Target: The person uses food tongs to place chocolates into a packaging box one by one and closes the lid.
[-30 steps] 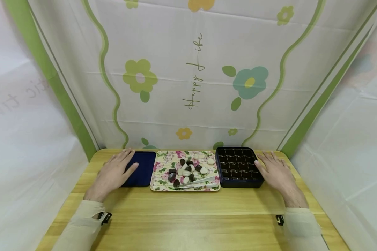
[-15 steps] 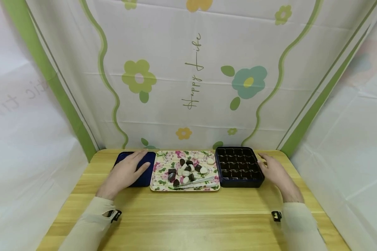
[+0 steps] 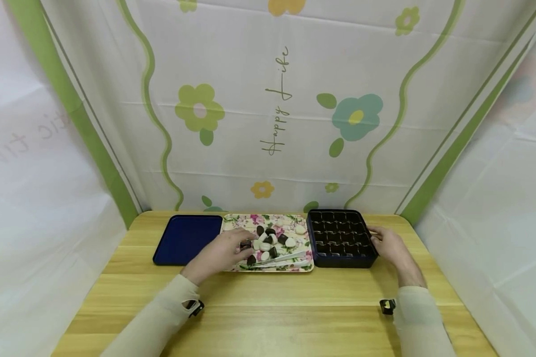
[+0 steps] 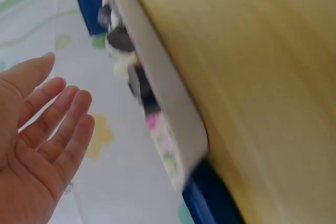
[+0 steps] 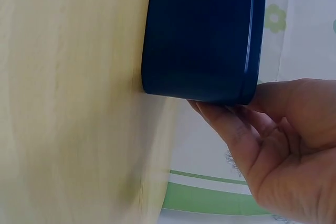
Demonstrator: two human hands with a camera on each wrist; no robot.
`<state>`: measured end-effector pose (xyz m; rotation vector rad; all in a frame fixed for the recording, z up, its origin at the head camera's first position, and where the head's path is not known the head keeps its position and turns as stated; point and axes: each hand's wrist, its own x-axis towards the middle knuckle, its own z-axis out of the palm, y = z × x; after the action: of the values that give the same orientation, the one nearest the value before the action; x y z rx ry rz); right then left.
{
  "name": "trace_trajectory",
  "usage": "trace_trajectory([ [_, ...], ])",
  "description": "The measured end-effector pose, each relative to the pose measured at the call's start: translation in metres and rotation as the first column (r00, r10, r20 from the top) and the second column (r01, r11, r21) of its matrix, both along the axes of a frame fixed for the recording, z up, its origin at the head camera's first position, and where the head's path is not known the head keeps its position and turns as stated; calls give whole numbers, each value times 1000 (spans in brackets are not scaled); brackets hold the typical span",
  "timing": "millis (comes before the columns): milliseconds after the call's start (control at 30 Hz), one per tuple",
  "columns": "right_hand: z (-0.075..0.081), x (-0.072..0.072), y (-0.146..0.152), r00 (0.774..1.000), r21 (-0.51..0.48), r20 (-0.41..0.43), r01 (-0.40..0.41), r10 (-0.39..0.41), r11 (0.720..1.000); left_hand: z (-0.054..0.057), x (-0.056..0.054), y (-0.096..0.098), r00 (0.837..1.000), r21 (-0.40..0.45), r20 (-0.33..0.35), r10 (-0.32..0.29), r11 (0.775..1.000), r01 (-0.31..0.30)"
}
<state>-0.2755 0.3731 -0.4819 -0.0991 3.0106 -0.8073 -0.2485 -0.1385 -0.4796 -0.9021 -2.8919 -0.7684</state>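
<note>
My left hand (image 3: pixel 221 252) hovers at the left part of a floral tray (image 3: pixel 232 224), fingertips close to the dark pieces. In the left wrist view its fingers (image 4: pixel 67 109) are loosely bent and hold nothing. Small black and white pebble-like pieces (image 3: pixel 265 246) lie heaped on the tray. Clear tweezers (image 3: pixel 281 261) lie along the tray's front. On the right stands a dark blue box (image 3: pixel 344 261) with a divided black insert. My right hand (image 3: pixel 391 249) touches the box's right side, with the fingers against its outer wall and the thumb near the rim in the right wrist view.
A flat blue lid (image 3: pixel 185 240) lies left of the tray. All of it is on a wooden table (image 3: pixel 268 307), near its far edge. A white flowered curtain (image 3: pixel 232 158) hangs behind, with more fabric on both sides.
My left hand has left the blue lid and moved right to the tray. My right hand has shifted from lying spread beside the box to touching its side.
</note>
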Motion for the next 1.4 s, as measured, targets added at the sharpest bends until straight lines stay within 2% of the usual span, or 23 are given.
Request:
trace_trajectory([
  [233,2,2,3,1000,8,30,3,-3,1000,-10,1,39,992,-35,-8,-129,991,129],
  [433,3,3,2,1000,-3,24,-3,3,1000,-22,-6,67,973,-98,-79,-216,973,208],
  [533,2,2,2,1000,-2,14,-12,12,1000,-26,-8,77,968,-150,-108,-226,966,209],
  [700,1,1,1,1000,-5,18,-21,21,1000,-27,-7,85,970,-222,-128,-207,959,176],
  [1000,0,-1,2,1000,8,6,-29,29,1000,-20,-8,89,977,-268,-110,-184,952,149],
  [1233,1,-1,2,1000,-3,11,-23,23,1000,-11,-10,83,967,-297,-176,-186,946,128],
  [1400,2,-1,2,1000,-5,20,-20,20,1000,-6,-13,79,968,-283,-155,-197,948,147],
])
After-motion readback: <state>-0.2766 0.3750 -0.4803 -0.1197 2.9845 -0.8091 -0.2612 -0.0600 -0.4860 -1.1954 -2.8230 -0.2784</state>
